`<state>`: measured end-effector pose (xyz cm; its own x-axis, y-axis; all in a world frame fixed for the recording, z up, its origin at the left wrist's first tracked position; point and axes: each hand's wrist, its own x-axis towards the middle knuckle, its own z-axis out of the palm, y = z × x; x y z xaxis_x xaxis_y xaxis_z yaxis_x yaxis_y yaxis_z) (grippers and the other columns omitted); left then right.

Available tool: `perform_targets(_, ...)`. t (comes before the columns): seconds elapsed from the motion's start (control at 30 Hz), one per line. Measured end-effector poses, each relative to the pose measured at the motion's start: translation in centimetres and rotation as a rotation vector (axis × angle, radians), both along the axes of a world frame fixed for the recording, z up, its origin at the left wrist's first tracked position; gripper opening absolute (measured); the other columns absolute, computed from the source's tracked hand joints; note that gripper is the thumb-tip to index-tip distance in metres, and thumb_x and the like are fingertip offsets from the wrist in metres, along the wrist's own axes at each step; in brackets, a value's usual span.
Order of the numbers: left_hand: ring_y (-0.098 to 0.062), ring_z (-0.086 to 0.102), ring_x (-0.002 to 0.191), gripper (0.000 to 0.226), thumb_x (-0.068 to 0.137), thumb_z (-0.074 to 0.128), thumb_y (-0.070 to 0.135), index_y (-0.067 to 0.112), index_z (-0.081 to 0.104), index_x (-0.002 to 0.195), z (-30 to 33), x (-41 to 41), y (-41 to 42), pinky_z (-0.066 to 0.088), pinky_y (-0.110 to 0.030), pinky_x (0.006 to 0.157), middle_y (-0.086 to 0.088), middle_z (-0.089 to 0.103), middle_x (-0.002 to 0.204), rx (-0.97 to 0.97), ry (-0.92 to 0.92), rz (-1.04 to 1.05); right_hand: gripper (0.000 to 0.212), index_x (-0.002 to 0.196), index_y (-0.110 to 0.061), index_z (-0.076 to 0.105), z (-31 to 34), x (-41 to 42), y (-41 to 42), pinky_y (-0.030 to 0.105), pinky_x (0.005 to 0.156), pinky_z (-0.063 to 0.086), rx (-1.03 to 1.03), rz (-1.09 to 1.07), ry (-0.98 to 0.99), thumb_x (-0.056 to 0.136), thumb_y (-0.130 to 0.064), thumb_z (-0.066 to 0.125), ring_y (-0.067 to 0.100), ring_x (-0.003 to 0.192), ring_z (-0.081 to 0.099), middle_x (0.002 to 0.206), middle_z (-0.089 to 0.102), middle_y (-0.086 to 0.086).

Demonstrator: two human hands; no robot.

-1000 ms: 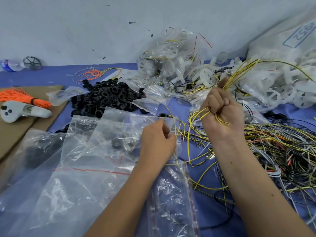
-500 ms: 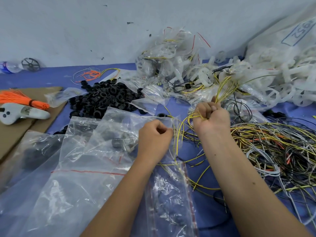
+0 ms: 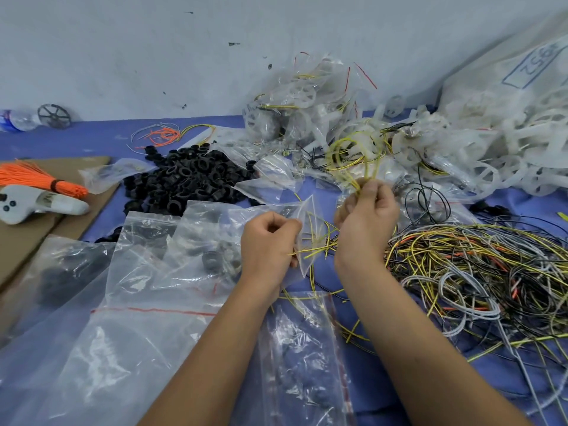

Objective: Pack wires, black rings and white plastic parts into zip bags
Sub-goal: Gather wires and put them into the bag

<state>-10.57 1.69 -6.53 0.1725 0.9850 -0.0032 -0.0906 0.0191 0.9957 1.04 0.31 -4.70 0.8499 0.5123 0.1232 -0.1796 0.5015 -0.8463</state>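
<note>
From the head camera I see my left hand [image 3: 270, 241] pinching the mouth edge of a small zip bag [image 3: 307, 235], fingers curled on the plastic, and the bag is lifted a little above the blue table cover [image 3: 101, 142]. My right hand [image 3: 367, 216] is just beside it and grips a looped bundle of yellow wires [image 3: 353, 158]; the loose ends reach down to the bag mouth, between the two hands. The heap of black rings [image 3: 190, 182] lies behind the left hand. The white plastic parts [image 3: 461, 155] are piled at the far right, and a big tangle of mixed wires [image 3: 479, 272] lies right of my right arm.
</note>
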Motion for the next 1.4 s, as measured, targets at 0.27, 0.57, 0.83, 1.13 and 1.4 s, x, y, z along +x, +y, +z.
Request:
perform_targets(0.27, -0.014, 0.041, 0.035, 0.024, 0.087, 0.067, 0.006, 0.007, 0.056, 0.066, 0.0, -0.2, 0.4, 0.034, -0.020, 0.038, 0.000, 0.050, 0.047, 0.112, -0.040, 0.165, 0.013, 0.094, -0.015, 0.057, -0.4, -0.6, -1.5, 0.035, 0.059, 0.036, -0.359, -0.087, -0.814, 0.104, -0.013, 0.049, 0.017, 0.057, 0.047, 0.065, 0.053, -0.009)
perform_targets(0.57, -0.018, 0.051, 0.035, 0.024, 0.092, 0.068, 0.018, 0.009, 0.056, 0.074, -0.1, -0.6, 1.0, 0.043, -0.028, 0.043, -0.001, 0.055, 0.051, 0.239, -0.085, 0.430, 0.010, 0.089, -0.011, 0.061, -1.1, -0.2, -3.2, 0.018, 0.047, 0.027, -0.446, 0.076, -1.092, 0.099, -0.010, 0.059, 0.012, 0.046, 0.043, 0.049, 0.043, -0.010)
perform_targets(0.83, -0.022, 0.058, 0.039, 0.023, 0.100, 0.061, 0.019, 0.014, 0.051, 0.081, 0.5, -0.8, 0.5, 0.050, -0.036, 0.046, -0.004, 0.056, 0.053, 0.351, -0.046, 0.465, 0.012, 0.094, -0.010, 0.066, -0.3, 0.3, -3.8, 0.045, 0.057, 0.046, -0.535, 0.245, -1.400, 0.100, -0.016, 0.057, 0.035, 0.056, 0.048, 0.059, 0.058, 0.009)
perform_targets(1.13, -0.028, 0.061, 0.056, 0.023, 0.096, 0.066, 0.030, 0.026, 0.054, 0.077, 1.2, -0.6, -0.6, 0.053, -0.050, 0.054, 0.004, 0.061, 0.065, 0.529, 0.087, 0.284, 0.020, 0.086, -0.009, 0.074, -0.4, -0.7, -3.4, 0.024, 0.053, 0.038, -0.449, 0.417, -1.003, 0.100, -0.013, 0.061, 0.008, 0.048, 0.046, 0.056, 0.059, -0.004)
perform_targets(1.4, -0.007, 0.052, 0.061, 0.016, 0.089, 0.068, 0.019, 0.019, 0.056, 0.077, 0.8, -0.5, -1.0, 0.039, -0.025, 0.058, 0.014, 0.053, 0.064, 0.806, 0.286, 0.126, 0.050, 0.071, -0.019, 0.075, 0.1, -1.1, -3.9, 0.015, 0.044, 0.030, -0.276, 0.998, -0.247, 0.105, -0.005, 0.043, 0.004, 0.047, 0.037, 0.058, 0.055, -0.004)
